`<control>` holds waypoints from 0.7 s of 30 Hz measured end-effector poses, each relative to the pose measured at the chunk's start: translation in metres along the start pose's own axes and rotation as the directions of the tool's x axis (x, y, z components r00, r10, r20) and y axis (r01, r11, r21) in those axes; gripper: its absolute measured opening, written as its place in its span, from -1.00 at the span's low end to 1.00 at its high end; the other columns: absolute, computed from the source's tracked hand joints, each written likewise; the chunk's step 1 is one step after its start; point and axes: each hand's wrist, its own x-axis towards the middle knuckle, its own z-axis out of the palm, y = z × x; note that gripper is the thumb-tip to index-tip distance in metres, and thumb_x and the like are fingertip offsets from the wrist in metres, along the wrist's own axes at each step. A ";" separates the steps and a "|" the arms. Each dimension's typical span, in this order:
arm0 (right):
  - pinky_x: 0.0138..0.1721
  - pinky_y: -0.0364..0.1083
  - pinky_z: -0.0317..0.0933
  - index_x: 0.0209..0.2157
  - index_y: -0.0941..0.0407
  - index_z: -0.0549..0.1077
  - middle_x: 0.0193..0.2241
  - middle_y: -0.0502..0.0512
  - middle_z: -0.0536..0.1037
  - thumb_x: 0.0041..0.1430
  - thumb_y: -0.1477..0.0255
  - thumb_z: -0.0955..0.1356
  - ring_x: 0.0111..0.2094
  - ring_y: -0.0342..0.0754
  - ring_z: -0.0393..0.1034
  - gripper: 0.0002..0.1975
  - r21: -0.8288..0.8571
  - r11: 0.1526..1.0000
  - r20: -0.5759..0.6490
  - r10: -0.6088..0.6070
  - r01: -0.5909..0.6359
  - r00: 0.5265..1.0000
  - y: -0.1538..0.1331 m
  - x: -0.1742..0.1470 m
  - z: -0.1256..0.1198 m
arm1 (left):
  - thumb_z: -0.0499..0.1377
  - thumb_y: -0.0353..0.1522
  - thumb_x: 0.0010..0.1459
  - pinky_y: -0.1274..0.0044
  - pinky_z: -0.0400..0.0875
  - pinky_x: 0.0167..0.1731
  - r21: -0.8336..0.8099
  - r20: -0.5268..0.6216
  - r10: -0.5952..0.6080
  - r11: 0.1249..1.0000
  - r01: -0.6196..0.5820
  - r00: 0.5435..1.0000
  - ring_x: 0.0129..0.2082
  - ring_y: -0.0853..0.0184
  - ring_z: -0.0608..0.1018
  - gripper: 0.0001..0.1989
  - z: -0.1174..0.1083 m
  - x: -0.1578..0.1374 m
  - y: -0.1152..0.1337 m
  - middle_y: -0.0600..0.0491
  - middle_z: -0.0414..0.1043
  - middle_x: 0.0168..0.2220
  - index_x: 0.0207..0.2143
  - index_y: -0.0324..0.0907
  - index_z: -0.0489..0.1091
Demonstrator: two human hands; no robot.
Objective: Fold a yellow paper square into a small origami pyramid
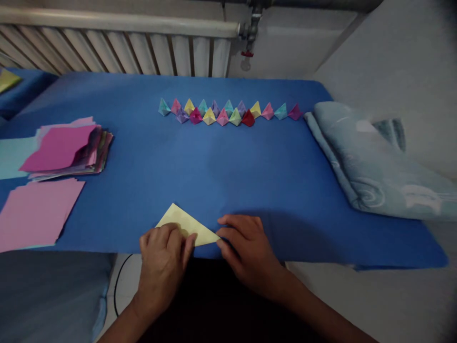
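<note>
A sheet of yellow origami paper (193, 227), folded into a triangle, lies at the table's front edge. My left hand (162, 252) covers its left part, fingers curled over it and thumb pressed on the lower edge. At the pointed right corner, my right hand (248, 245) pinches the paper between thumb and fingers. Farther back stand small folded paper pieces (222, 116) in two rows, in pink, yellow, teal, purple, green and red.
Stacks of coloured paper lie on the left, a magenta-topped pile (62, 147) and a pink pile (37, 209). A folded grey-green blanket (378, 166) rests on the right of the blue-covered table (171, 157). Behind stands a radiator (143, 50) with a red-handled valve (247, 54).
</note>
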 end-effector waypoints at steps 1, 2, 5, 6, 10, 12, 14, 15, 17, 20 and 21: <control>-0.05 0.03 0.08 -0.18 0.12 0.43 -0.09 0.13 0.49 0.23 0.49 0.26 -0.05 0.01 0.31 -0.83 -0.026 0.997 0.018 -0.076 0.076 0.997 -0.002 0.001 0.000 | 0.10 -0.28 0.22 0.39 0.14 -0.31 0.008 0.000 0.000 1.000 0.000 1.000 -0.36 0.23 0.41 -0.80 0.000 0.000 0.000 -0.05 0.43 -0.33 -0.43 -0.19 0.33; -0.01 0.03 0.06 -0.11 0.12 0.42 -0.06 0.12 0.48 0.24 0.46 0.26 0.01 0.02 0.27 -0.79 -0.052 0.987 0.055 -0.147 0.150 0.988 -0.005 0.002 0.002 | 0.10 -0.29 0.22 0.40 0.14 -0.32 0.016 -0.003 -0.003 1.000 0.003 1.000 -0.37 0.24 0.41 -0.80 0.000 0.000 0.000 -0.05 0.44 -0.32 -0.43 -0.19 0.33; 0.07 0.07 -0.01 0.02 0.12 0.36 0.00 0.12 0.46 0.25 0.32 0.28 0.13 0.05 0.14 -0.67 -0.122 0.959 0.183 -0.230 0.254 0.956 -0.007 -0.001 0.010 | 0.08 -0.28 0.23 0.40 0.13 -0.32 0.028 -0.017 -0.018 0.999 0.019 1.000 -0.36 0.25 0.41 -0.77 0.001 0.000 0.002 -0.04 0.44 -0.32 -0.45 -0.19 0.33; 0.09 0.08 -0.03 0.04 0.11 0.34 0.02 0.12 0.45 0.25 0.28 0.28 0.15 0.06 0.11 -0.64 -0.148 0.956 0.207 -0.220 0.252 0.953 -0.006 -0.003 0.013 | 0.08 -0.28 0.24 0.40 0.13 -0.31 0.025 -0.022 -0.025 0.999 0.026 0.999 -0.36 0.25 0.41 -0.77 0.001 0.000 0.003 -0.04 0.45 -0.33 -0.46 -0.19 0.33; 0.15 0.10 -0.13 0.11 0.04 0.29 0.08 0.05 0.41 0.25 0.25 0.28 0.19 0.07 0.05 -0.59 -0.233 0.946 0.218 -0.174 0.224 0.960 0.004 -0.018 0.018 | 0.08 -0.28 0.23 0.38 0.14 -0.29 0.008 -0.054 -0.039 0.999 0.039 0.998 -0.36 0.24 0.40 -0.78 0.002 -0.001 0.005 -0.05 0.44 -0.32 -0.45 -0.20 0.33; 0.15 0.10 -0.17 0.12 0.02 0.27 0.11 0.01 0.39 0.25 0.27 0.28 0.20 0.08 0.03 -0.59 -0.255 0.942 0.208 -0.164 0.216 0.964 0.008 -0.025 0.016 | 0.09 -0.28 0.22 0.38 0.14 -0.28 0.011 -0.077 -0.037 0.999 0.038 0.996 -0.35 0.24 0.39 -0.77 0.003 -0.002 0.003 -0.05 0.44 -0.32 -0.46 -0.19 0.33; 0.15 0.12 -0.18 0.12 0.02 0.26 0.13 -0.01 0.37 0.26 0.28 0.27 0.21 0.09 0.02 -0.59 -0.273 0.940 0.198 -0.156 0.207 0.968 0.011 -0.029 0.014 | 0.10 -0.25 0.22 0.38 0.15 -0.27 0.007 -0.090 -0.043 0.999 0.044 0.995 -0.34 0.23 0.39 -0.76 0.004 -0.004 0.000 -0.05 0.43 -0.32 -0.47 -0.18 0.32; 0.15 0.12 -0.17 0.13 0.02 0.25 0.14 -0.01 0.36 0.26 0.29 0.27 0.21 0.10 0.02 -0.59 -0.281 0.937 0.198 -0.153 0.206 0.968 0.011 -0.031 0.013 | 0.11 -0.24 0.21 0.38 0.15 -0.27 0.005 -0.096 -0.049 0.999 0.050 0.994 -0.33 0.23 0.39 -0.75 0.004 -0.004 -0.001 -0.05 0.43 -0.32 -0.48 -0.18 0.31; 0.14 0.13 -0.15 0.14 0.03 0.24 0.15 0.00 0.34 0.27 0.30 0.26 0.21 0.10 0.02 -0.58 -0.295 0.932 0.204 -0.153 0.210 0.967 0.011 -0.032 0.012 | 0.12 -0.22 0.20 0.38 0.15 -0.28 0.002 -0.108 -0.061 0.998 0.062 0.992 -0.32 0.22 0.40 -0.74 0.004 -0.006 -0.004 -0.05 0.42 -0.32 -0.49 -0.17 0.30; 0.13 0.15 -0.14 0.15 0.03 0.22 0.16 0.00 0.32 0.28 0.34 0.24 0.21 0.11 0.02 -0.59 -0.307 0.928 0.215 -0.146 0.209 0.966 0.009 -0.031 0.012 | 0.13 -0.22 0.19 0.37 0.15 -0.28 0.017 -0.133 -0.075 0.997 0.077 0.988 -0.31 0.20 0.39 -0.75 0.003 -0.011 -0.007 -0.05 0.43 -0.29 -0.47 -0.16 0.31; 0.13 0.16 -0.13 0.16 0.03 0.22 0.17 0.00 0.31 0.29 0.34 0.24 0.21 0.11 0.02 -0.59 -0.311 0.928 0.222 -0.137 0.203 0.965 0.008 -0.030 0.012 | 0.13 -0.22 0.19 0.37 0.15 -0.27 0.018 -0.138 -0.078 0.997 0.081 0.987 -0.30 0.20 0.39 -0.76 0.002 -0.013 -0.008 -0.05 0.43 -0.28 -0.46 -0.17 0.31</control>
